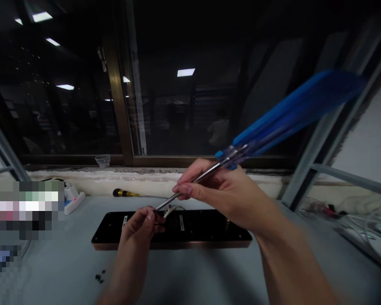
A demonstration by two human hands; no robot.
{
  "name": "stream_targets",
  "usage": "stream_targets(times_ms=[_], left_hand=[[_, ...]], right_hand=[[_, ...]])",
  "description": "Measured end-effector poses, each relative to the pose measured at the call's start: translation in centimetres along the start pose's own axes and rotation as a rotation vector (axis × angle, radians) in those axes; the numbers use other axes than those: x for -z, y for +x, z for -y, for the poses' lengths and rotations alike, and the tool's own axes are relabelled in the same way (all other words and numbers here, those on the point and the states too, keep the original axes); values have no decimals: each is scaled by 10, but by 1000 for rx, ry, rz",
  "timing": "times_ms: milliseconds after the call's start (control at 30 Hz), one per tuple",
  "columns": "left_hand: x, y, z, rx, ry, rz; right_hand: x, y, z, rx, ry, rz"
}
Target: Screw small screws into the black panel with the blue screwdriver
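Note:
A screwdriver (pixel 203 174) with a large translucent blue handle slants down to the left, its handle blurred. My right hand (pixel 222 186) is closed around its metal shaft, just below the handle. At the lower end of the shaft, the fingers of my left hand (pixel 142 226) are pinched together by the tip; whatever they hold there is hidden. Behind and below both hands lies a long black bar-shaped device (pixel 206 228) with a copper-coloured edge and white labels. A short white cable (pixel 171 210) rises from it beside my left fingertips.
Several tiny black pieces, apparently screws (pixel 98 277), lie at the front left. A yellow-and-black screwdriver (pixel 123 193) rests behind the device. A clear plastic cup (pixel 103 160) stands on the sill, and a white power strip (pixel 75 203) is at left. Cables (pixel 365 231) lie at right by grey metal frames.

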State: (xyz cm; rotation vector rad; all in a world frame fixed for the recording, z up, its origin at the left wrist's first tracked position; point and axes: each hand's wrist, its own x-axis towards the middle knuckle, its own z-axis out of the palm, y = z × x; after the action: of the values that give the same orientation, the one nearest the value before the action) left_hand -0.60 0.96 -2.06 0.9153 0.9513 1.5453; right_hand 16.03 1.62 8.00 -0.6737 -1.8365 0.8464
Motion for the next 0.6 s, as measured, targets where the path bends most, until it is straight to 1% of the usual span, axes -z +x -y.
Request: stream_targets(times_ms=[67,133,200,233,267,300,333,400,500,533,600], left_hand=[[1,-2,-1,-71,194,43],[3,-3,-3,-145,414,130],[5,-2,-5,-227,653,258],[8,0,-5,-281,759,307],[11,3,-6,-347,843,335],[14,6,-7,-420,896,336],[18,8,-8,-490,920,314],[28,13,-13,-585,905,208],[45,16,-23,-602,846,24],[50,16,-26,-601,836,-20],[60,17,-31,-610,832,-71]], right_hand=[[4,-1,1,-31,20,-42],[9,-1,0,-79,25,-65],[15,0,-4,-151,-8,-36],[18,0,-6,-196,-37,0],[20,0,-9,-240,-75,28],[21,1,-13,-274,-110,62],[21,2,-16,-298,-135,92],[19,4,-23,-317,-150,137],[12,9,-31,-336,-149,172],[9,11,-33,-346,-157,180],[6,13,-37,-359,-190,192]])
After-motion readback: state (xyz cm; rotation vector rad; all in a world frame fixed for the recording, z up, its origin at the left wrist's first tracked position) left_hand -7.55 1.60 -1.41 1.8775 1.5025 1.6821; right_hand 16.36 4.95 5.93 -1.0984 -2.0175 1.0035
